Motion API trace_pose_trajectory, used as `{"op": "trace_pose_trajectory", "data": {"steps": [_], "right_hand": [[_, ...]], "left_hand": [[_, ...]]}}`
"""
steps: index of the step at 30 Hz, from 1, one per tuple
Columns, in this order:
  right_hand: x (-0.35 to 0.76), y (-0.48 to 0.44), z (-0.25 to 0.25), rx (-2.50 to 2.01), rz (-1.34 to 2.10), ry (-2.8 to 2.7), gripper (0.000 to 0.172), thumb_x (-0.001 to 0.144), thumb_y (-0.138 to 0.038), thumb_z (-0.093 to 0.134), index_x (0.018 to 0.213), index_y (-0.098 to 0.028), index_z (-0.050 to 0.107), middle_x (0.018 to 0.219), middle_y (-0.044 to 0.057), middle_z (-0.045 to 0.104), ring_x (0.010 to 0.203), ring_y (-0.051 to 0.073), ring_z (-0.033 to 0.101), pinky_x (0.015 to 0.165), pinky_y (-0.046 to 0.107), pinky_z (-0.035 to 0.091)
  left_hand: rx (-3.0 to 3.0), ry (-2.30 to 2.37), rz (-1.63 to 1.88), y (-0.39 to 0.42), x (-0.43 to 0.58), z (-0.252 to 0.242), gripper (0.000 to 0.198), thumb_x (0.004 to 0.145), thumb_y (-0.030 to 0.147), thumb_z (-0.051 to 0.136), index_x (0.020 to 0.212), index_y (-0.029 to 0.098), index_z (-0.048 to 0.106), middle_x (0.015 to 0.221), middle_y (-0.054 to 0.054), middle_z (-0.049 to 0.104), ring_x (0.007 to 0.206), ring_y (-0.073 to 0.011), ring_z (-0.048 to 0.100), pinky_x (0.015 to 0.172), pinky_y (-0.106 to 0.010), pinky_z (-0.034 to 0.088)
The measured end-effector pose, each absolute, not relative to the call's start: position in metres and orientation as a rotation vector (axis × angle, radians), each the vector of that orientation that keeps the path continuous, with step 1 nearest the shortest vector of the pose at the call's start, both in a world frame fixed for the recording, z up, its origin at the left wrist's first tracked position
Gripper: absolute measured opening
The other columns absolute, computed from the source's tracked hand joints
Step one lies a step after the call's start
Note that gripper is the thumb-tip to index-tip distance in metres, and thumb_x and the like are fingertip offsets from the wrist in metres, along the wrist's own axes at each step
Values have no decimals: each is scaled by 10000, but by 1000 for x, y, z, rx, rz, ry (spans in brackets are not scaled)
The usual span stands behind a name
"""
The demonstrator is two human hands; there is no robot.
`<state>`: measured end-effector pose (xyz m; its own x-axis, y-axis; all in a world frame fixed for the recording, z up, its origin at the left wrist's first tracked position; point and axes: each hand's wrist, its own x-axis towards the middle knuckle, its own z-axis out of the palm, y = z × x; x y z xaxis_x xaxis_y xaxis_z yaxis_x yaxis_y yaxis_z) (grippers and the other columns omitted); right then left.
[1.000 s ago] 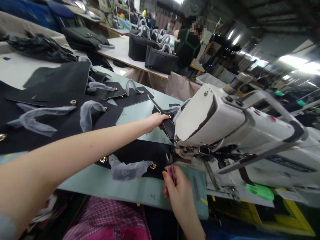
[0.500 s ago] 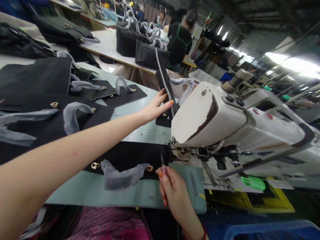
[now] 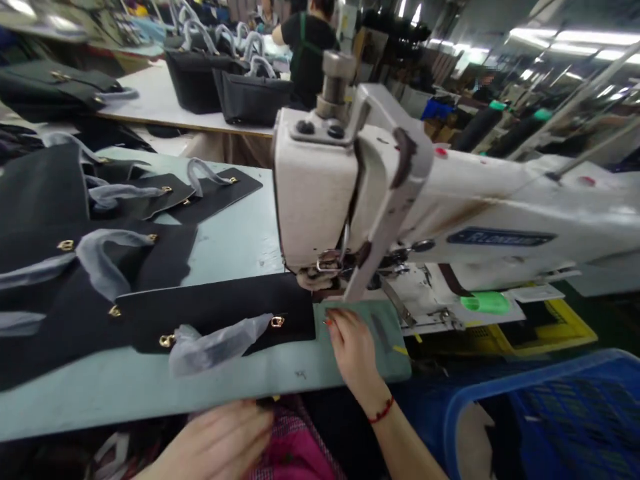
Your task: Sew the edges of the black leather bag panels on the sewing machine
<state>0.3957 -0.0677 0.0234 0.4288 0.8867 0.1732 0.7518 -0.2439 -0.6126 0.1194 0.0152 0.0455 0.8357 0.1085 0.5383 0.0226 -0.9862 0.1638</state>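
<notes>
My right hand (image 3: 353, 350) rests on the pale green table beside the sewing machine (image 3: 320, 193), fingers curled down; what they hold is hard to make out. To its left, apart from it, lies a black bag panel (image 3: 225, 303) with gold rings and a handle wrapped in translucent film (image 3: 220, 347). The panel's right end is under the machine head. My left hand (image 3: 220, 433), smeared by motion, is over my lap below the table's front edge. Its fingertips are indistinct, with a dark patch by them.
More black bag panels (image 3: 45, 180) with wrapped handles cover the table's left side. Finished-looking black bags (image 3: 255, 97) stand on a white table behind, near a person (image 3: 307, 57). A blue plastic basket (image 3: 540, 373) and a yellow crate (image 3: 555, 327) are at right.
My left hand has drawn back from the far side of the table to my lap. The small pink-handled blade in my right hand no longer shows clearly. The view has swung right.
</notes>
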Motion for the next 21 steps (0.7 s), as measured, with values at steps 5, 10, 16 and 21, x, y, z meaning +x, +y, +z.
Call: {"op": "trace_pose_trajectory", "data": {"steps": [5,10,16,21], "right_hand": [[372,-43,45,-1663,660,-1142,355,1028,-413,445,1042,-182,715,858,41,700,772,172,625,687,245,437],[360,-33,43,-1595,719,-958,381,972,-465,529,793,-159,667,646,-20,503,621,118,442,571,220,303],[357,-35,45,-1507,839,-812,431,940,-487,547,654,-163,532,629,-30,367,593,100,333,534,219,247],[357,-34,47,-1524,864,-768,471,914,-499,556,602,-180,408,617,-35,311,574,93,289,511,224,217]], "left_hand": [[2909,746,818,49,148,-8,849,888,363,614,1586,132,190,1581,-239,333,1460,-432,303,1113,-624,391],[2847,705,893,98,176,20,525,857,326,662,1368,332,547,1485,-97,529,1438,-403,368,1168,-687,237],[2799,398,766,108,170,39,250,856,375,677,1096,304,685,1297,-24,690,1178,-295,661,1151,-536,379],[2761,445,718,102,175,44,235,898,435,605,999,253,714,1249,-53,716,1164,-269,672,1117,-477,429]]}}
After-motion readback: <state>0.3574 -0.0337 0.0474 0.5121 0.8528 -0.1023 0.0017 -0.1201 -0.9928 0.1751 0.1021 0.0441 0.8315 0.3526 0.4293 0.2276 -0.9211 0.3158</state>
